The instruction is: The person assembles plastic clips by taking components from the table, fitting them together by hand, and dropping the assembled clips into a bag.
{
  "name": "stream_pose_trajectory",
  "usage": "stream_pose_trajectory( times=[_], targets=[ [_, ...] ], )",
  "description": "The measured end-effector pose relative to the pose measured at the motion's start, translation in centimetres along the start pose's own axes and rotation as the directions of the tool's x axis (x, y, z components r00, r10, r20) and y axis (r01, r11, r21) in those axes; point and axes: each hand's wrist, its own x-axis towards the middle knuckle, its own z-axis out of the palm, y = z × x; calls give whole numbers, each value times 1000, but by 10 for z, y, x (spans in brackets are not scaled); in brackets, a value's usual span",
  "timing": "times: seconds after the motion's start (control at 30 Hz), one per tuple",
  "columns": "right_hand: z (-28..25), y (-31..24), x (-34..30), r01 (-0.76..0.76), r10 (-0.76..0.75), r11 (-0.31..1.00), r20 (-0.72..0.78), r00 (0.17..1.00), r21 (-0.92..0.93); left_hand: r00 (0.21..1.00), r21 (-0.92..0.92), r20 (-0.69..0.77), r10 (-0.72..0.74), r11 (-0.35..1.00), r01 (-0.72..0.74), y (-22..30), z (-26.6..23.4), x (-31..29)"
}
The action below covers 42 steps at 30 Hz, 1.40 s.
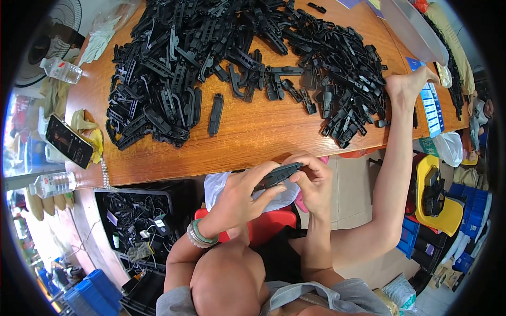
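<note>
In front of the table edge, my left hand (243, 194) and my right hand (315, 181) both grip a black plastic part (280, 175), long and narrow with molded details. The left fingers and thumb wrap its near end; the right thumb and fingers pinch its far end. Just beyond, a single black elongated part (215, 115) lies apart on the wooden table (253, 142). Behind it spreads a large heap of long black plastic parts (174, 58). To the right lies a heap of smaller black pieces (353, 79). A beaded bracelet (202, 234) circles my left wrist.
A bare foot (405, 87) rests on the table's right side, beside a blue and white sheet (432, 108). A phone (70, 141) and plastic bottles (62, 70) line the left edge. Below stands a black crate (142, 221) of parts; a yellow chair (437, 195) is at right.
</note>
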Motion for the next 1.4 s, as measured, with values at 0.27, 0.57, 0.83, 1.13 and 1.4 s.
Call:
stream_pose_trajectory(
  times=[0.27, 0.57, 0.83, 1.13, 1.4],
  targets=[
    [8, -20, 10, -98, 149, 950, 151, 977, -297, 970, 222, -48, 237, 950, -221, -22, -38, 12],
    [19, -15, 91, -29, -452, 322, -181, 873, -946, 915, 702, -361, 181, 699, 139, -53, -58, 53],
    [10, -5, 98, -4, -458, 207, -101, 883, -978, 904, 650, -399, 156, 743, 159, -52, -54, 50],
    [26, -32, 25, -54, 30, 995, -247, 969, -88, 897, -279, -393, -201, 956, 92, -32, -38, 42],
    [22, -20, 4, -55, 53, 998, -86, 995, -23, 936, -507, 22, -351, 803, 313, -9, -25, 29]
  ],
)
